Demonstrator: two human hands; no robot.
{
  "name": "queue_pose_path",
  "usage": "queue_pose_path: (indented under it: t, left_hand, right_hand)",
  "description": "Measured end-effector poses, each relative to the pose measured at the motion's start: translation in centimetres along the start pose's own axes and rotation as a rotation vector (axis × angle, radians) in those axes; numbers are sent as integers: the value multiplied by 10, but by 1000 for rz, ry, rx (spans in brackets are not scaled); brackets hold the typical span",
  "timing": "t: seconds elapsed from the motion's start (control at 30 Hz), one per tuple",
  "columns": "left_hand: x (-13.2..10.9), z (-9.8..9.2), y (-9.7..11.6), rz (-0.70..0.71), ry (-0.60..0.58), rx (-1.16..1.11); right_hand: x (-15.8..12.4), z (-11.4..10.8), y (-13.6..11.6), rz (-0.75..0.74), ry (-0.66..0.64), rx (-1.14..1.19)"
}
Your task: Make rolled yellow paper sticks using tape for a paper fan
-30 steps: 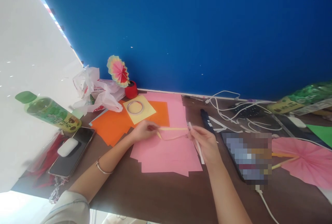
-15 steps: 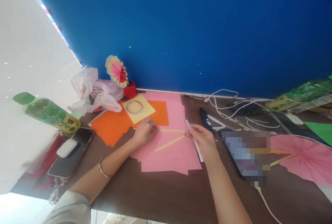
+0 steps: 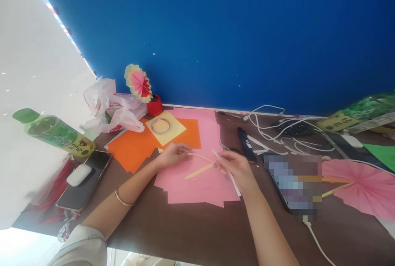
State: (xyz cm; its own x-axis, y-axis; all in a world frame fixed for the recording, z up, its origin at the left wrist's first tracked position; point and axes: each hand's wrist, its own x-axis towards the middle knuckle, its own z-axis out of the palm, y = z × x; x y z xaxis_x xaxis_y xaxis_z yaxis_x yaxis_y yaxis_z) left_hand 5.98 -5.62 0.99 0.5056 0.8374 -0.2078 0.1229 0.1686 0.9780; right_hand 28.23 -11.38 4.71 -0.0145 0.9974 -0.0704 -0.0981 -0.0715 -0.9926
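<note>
My left hand is closed, its fingertips pinching the left end of a thin wooden craft stick. A second craft stick slants over the pink paper, its upper end close to my right fingertips. My right hand is closed on a narrow white strip, which sticks out above the fingers and trails below them. Whether my right fingers also touch the craft sticks is hard to make out. The sticks nearly meet at my right hand, forming a narrow V.
Orange sheets and a yellow sheet with a ring on it lie behind my left hand. At left are a phone and a green bottle. Scissors, a black pen-like item, cables, another phone and a pink paper fan lie right.
My right hand has shifted left with the white strip, and the upper craft stick now tilts down toward it. My left hand has moved slightly, still pinching that stick.
</note>
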Motion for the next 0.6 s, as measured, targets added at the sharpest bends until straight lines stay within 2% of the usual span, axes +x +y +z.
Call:
queue_pose_path:
  t: [0.1, 0.3, 0.43, 0.5, 0.6]
  left_hand:
    - [0, 0, 1, 42, 5, -5]
    - [5, -1, -6, 49, 79, -71]
    - [6, -2, -9, 25, 77, -35]
    - [6, -2, -8, 33, 63, -26]
    - [5, -2, -7, 38, 67, -3]
  right_hand:
    - [-3, 3, -4, -62, -21, -10]
    - [-6, 0, -12, -218, 46, -278]
    - [-9, 2, -17, -225, -65, -246]
    - [-10, 4, -19, -255, -80, -282]
    - [-13, 5, -21, -357, 37, -198]
